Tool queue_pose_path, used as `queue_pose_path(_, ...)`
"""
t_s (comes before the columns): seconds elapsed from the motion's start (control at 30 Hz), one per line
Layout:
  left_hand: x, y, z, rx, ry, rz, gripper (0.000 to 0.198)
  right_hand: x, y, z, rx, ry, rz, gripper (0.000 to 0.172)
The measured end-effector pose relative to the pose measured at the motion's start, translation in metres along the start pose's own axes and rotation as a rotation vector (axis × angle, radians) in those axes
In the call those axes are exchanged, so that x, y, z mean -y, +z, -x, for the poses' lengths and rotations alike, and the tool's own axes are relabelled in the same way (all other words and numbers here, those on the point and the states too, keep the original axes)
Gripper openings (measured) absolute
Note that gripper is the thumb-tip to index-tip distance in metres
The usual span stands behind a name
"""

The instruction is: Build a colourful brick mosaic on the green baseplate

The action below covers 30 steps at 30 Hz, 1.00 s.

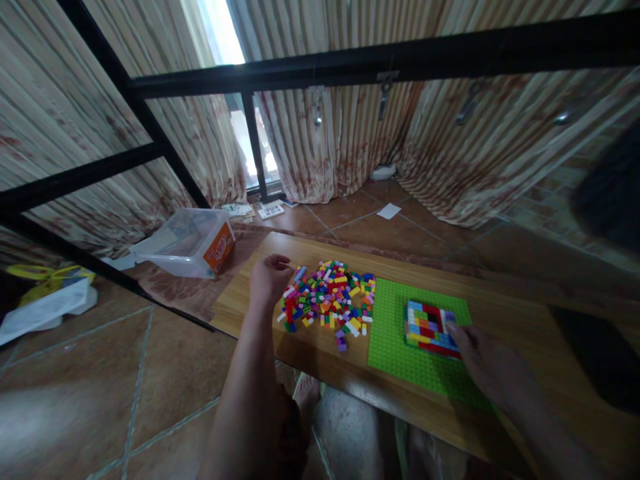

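A loose pile of small colourful toy bricks (330, 293) lies on the wooden table. At its left edge is my left hand (270, 277), thumb and fingers drawn together; whether a brick is between them is too small to tell. Right of the pile lies a green studded baseplate (390, 360). On it stands a low rectangular brick build (425, 327) in red, yellow, blue and white, with a dark gap near its middle. My right hand (483, 357) grips the build's right side, thumb at its edge; its other fingers are mostly hidden.
The wooden table (310, 363) is long and narrow. A dark flat object (600, 353) lies at its right end. A clear plastic box (185, 243) with an orange label stands on the floor beyond the left end. Black metal bars (340, 70) cross in front of striped curtains.
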<state>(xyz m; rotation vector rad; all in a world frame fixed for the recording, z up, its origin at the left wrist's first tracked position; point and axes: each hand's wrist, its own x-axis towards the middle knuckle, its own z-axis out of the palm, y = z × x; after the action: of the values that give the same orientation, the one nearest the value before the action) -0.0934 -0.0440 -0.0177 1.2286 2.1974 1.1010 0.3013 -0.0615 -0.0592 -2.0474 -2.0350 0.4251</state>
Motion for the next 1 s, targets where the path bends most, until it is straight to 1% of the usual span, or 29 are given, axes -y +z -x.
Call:
queue_pose_path(0.07, 0.007, -0.007, -0.002, -0.016, -0.042, -0.136, 0.029, 0.001, -0.001, 0.0, 0.078, 0.024, 0.044, 0.059)
queue_pose_path(0.1, 0.011, -0.01, -0.002, 0.005, -0.06, -0.213, 0.028, 0.002, -0.001, 0.0, 0.099, 0.035, 0.064, 0.059)
queue_pose_path(0.2, 0.019, -0.015, -0.001, 0.141, -0.089, -0.38, 0.02, 0.003, -0.002, 0.0, 0.092, 0.052, 0.084, 0.06)
queue_pose_path(0.27, 0.021, -0.015, 0.0, 0.225, -0.091, -0.428, 0.014, 0.003, -0.001, 0.0, 0.085, 0.05, 0.089, 0.059)
queue_pose_path(0.33, 0.021, -0.014, 0.001, 0.277, -0.089, -0.456, 0.011, 0.003, -0.001, 0.0, 0.089, 0.055, 0.097, 0.059)
queue_pose_path(0.4, 0.019, -0.012, 0.001, 0.285, -0.082, -0.472, 0.01, 0.004, 0.0, 0.0, 0.091, 0.055, 0.099, 0.058)
queue_pose_path(0.47, 0.015, -0.009, 0.001, 0.265, -0.061, -0.485, 0.012, 0.004, 0.0, 0.0, 0.076, 0.044, 0.099, 0.058)
queue_pose_path(0.57, 0.005, 0.0, 0.003, 0.225, -0.01, -0.487, 0.018, 0.005, 0.001, 0.001, 0.061, 0.044, 0.115, 0.058)
queue_pose_path(0.63, -0.004, 0.011, 0.006, 0.196, 0.05, -0.475, 0.022, 0.005, 0.001, 0.001, 0.068, 0.05, 0.114, 0.058)
queue_pose_path(0.67, -0.009, 0.017, 0.008, 0.181, 0.093, -0.468, 0.024, 0.006, 0.001, 0.002, 0.068, 0.049, 0.109, 0.058)
queue_pose_path(0.7, -0.014, 0.024, 0.01, 0.161, 0.166, -0.462, 0.025, 0.006, 0.001, 0.002, 0.064, 0.045, 0.102, 0.057)
queue_pose_path(0.73, -0.018, 0.03, 0.012, 0.158, 0.24, -0.465, 0.027, 0.006, 0.001, 0.002, 0.061, 0.041, 0.099, 0.057)
queue_pose_path(0.8, -0.025, 0.043, 0.017, 0.165, 0.327, -0.492, 0.028, 0.006, 0.001, 0.002, 0.058, 0.034, 0.106, 0.057)
queue_pose_path(0.9, -0.03, 0.058, 0.02, 0.163, 0.348, -0.564, 0.026, 0.008, 0.0, 0.003, 0.069, 0.038, 0.117, 0.056)
queue_pose_path(1.0, -0.031, 0.065, 0.02, 0.174, 0.346, -0.614, 0.024, 0.012, -0.004, 0.004, 0.093, 0.052, 0.12, 0.052)
